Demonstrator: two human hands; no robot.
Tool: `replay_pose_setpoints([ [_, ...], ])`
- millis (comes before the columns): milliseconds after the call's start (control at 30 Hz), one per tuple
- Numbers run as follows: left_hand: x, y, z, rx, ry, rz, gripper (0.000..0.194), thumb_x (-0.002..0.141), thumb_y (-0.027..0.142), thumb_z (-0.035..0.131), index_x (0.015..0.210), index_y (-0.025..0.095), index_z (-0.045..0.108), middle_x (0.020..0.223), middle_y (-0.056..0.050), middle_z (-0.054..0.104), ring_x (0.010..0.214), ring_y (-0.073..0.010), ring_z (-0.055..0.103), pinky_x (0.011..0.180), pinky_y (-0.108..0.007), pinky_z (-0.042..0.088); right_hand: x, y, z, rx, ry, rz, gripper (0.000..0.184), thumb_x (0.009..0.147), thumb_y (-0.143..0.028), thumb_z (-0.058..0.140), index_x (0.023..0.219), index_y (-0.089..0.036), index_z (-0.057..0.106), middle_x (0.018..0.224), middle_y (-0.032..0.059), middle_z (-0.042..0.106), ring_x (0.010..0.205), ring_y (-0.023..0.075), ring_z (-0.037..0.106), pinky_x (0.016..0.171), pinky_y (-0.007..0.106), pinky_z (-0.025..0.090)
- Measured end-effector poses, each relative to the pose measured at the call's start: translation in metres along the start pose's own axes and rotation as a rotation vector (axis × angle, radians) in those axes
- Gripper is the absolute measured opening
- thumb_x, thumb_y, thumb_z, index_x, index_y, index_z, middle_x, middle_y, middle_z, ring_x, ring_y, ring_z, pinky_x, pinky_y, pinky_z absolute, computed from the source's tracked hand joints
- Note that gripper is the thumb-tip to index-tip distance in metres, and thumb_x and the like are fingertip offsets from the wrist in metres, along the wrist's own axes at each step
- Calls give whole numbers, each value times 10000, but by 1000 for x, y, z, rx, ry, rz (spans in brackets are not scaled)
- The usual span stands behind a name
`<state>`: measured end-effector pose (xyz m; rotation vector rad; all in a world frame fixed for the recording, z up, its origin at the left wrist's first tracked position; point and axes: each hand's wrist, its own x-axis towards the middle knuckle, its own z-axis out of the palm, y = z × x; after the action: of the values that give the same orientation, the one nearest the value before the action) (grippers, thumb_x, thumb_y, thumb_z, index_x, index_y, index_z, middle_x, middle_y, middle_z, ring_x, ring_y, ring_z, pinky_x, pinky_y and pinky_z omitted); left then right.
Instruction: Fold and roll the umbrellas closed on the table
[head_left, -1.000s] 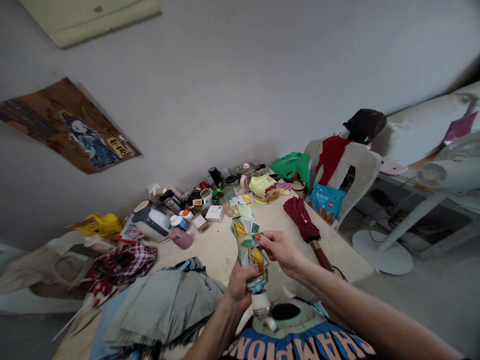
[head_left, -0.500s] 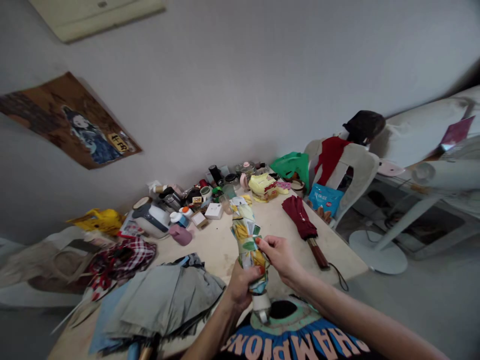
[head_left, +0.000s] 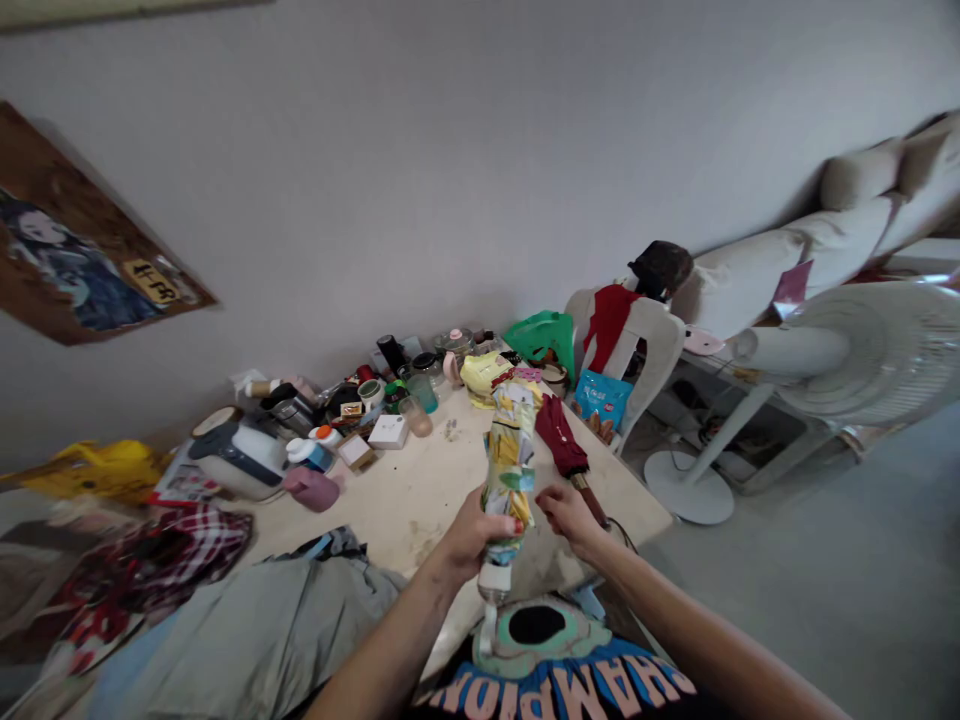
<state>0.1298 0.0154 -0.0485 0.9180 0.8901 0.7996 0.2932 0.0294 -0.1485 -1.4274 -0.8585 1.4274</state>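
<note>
Gripping the lower part of the yellow-patterned umbrella (head_left: pixel 511 435), the left hand (head_left: pixel 474 528) is closed around the gathered fabric, thumb laid across the front, just above the white handle (head_left: pixel 495 578). The yellow-patterned umbrella is folded and held in front of the body, over the near part of the table (head_left: pixel 375 515), with its handle end directed toward the printed shirt (head_left: pixel 551 640) and its far end toward the yellow pack (head_left: pixel 486 375). A green band (head_left: pixel 517 480) shows across the fabric above the left thumb. The right hand (head_left: pixel 568 515) is positioned just beside the fabric, on its right side, with the fingers curled inward; whether they pinch anything, or are fully closed, cannot be told from this view. Beyond the right hand, a maroon umbrella (head_left: pixel 562 440) lies furled on the table, its brown handle (head_left: pixel 592 502) pointing toward the near edge. To the left of the left forearm, a grey umbrella (head_left: pixel 277 625) lies loosely spread on the table. Along the wall side, note the kettle (head_left: pixel 244 460), the mauve container (head_left: pixel 313 488) and the white box (head_left: pixel 388 432). Right of the table, a chair (head_left: pixel 654 345) carries a red cloth (head_left: pixel 610 322); a fan (head_left: pixel 877 350) stands farther right.
</note>
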Motion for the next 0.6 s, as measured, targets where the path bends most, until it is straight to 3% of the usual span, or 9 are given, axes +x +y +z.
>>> replay_pose_setpoints([
  [133,50,-43,-8,-57,294,-151,239,506,118,678,728,128,589,578,14,565,480,-84,485,489,-219,389,-9,22,-35,10,58,80,171,508,-327,528,598,-197,464,428,-97,372,358,43,274,379,198,168],
  [333,122,-95,0,36,458,-271,119,688,87,650,688,125,537,532,49,489,438,-72,443,456,-209,365,-27,41,-68,21,119,116,184,510,-354,532,590,-207,456,425,-98,341,362,52,266,384,208,179],
  [467,157,-113,15,79,479,-235,70,836,177,606,852,132,555,698,37,543,549,-73,490,519,-208,422,-30,55,-90,-93,137,91,168,560,-360,507,620,-206,478,447,-81,352,393,80,309,415,228,234],
  [600,175,-125,24,57,320,-257,238,749,141,666,945,145,533,696,26,566,567,-116,536,560,-268,453,-22,71,-110,-475,249,-72,167,613,-329,509,716,-198,525,559,-13,512,560,173,530,565,289,403],
])
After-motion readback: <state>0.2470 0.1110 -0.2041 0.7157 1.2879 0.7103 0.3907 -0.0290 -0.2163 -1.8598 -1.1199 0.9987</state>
